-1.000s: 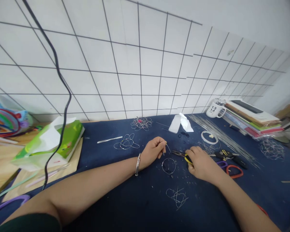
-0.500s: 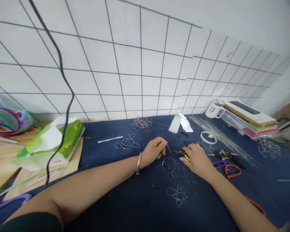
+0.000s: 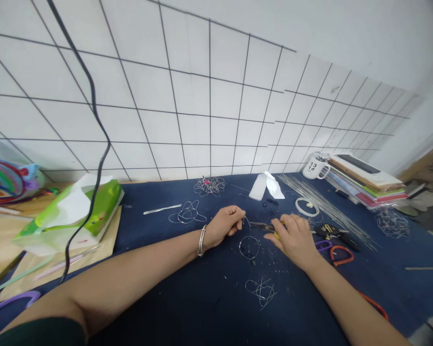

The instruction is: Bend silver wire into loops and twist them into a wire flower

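Observation:
My left hand [image 3: 223, 225] is closed in a pinch on a short thin wire [image 3: 247, 221], whose end sticks out past the fingertips. My right hand [image 3: 294, 239] is wrapped round yellow-handled pliers [image 3: 278, 230]; their dark jaws point left, close to the wire. Whether the jaws touch it, I cannot tell. Just below and between the hands lies a wire ring [image 3: 249, 247] on the dark blue cloth [image 3: 187, 302]. Nearer to me is a loose heap of bent wire pieces [image 3: 261, 291]. A looped wire shape [image 3: 188, 213] rests beyond my left wrist.
Behind are a wire flower [image 3: 209, 185] and white paper [image 3: 273, 185]. To the right lie long straight wires [image 3: 324, 206], a white spool [image 3: 307, 207], black cutters [image 3: 334, 231], a mug [image 3: 315, 166] and stacked books [image 3: 366, 180]. A tissue pack [image 3: 75, 211] and black cable [image 3: 94, 103] are left.
The pliers now lie more level, their jaws slightly nearer the wire in my left hand. The whole view has shifted a little.

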Demonstrator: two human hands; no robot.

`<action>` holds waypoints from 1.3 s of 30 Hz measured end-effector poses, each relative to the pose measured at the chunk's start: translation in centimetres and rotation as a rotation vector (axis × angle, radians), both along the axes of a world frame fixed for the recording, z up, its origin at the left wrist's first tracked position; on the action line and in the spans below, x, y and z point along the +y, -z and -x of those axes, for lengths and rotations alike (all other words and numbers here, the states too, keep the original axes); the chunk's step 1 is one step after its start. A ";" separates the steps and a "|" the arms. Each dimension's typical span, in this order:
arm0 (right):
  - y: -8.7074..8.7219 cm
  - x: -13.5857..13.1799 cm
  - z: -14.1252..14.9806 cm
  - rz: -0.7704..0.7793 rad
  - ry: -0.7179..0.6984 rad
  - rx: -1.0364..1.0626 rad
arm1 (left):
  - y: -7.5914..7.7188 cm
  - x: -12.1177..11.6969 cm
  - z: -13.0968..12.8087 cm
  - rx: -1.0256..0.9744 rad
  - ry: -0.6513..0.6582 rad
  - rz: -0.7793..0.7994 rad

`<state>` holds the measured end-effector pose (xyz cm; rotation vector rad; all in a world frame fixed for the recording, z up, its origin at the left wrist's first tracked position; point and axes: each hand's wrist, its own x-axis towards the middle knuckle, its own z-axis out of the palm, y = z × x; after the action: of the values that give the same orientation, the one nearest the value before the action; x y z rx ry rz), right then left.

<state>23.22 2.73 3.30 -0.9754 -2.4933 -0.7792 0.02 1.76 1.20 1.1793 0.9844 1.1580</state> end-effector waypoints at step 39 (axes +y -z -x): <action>-0.2 -0.1 -0.2 -0.022 -0.117 0.012 | -0.6 0.3 0.7 -0.052 0.250 0.224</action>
<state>23.45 2.62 3.55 -0.8160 -2.5006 -0.7604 -0.64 2.06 1.77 1.0528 0.8750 0.8527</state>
